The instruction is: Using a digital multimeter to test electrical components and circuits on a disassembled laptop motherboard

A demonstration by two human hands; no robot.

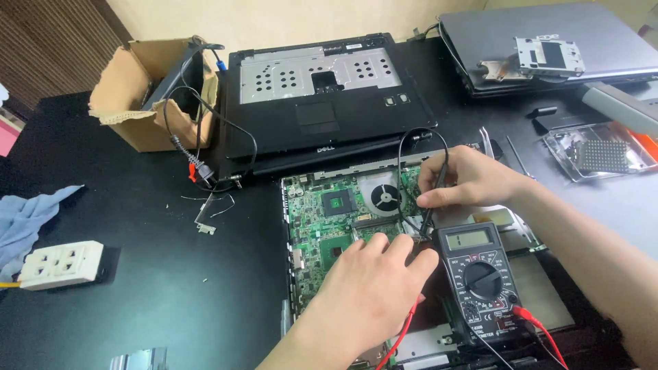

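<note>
At the black table's near edge, the right hand (473,179) pinched a black probe (430,218) steadily onto the green circuit board (322,226), the left hand (370,291) curled around a red-leaded probe (399,337) beside the black multimeter (482,279).

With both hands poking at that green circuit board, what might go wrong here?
The black probe in the right hand touches a crowded part of the green circuit board; a slip might bridge neighbouring contacts.

The left hand rests right on the board, so it may press on small parts.

The red lead and a black lead trail around the multimeter; a snag may drag the meter or jerk a probe off its spot.
</note>
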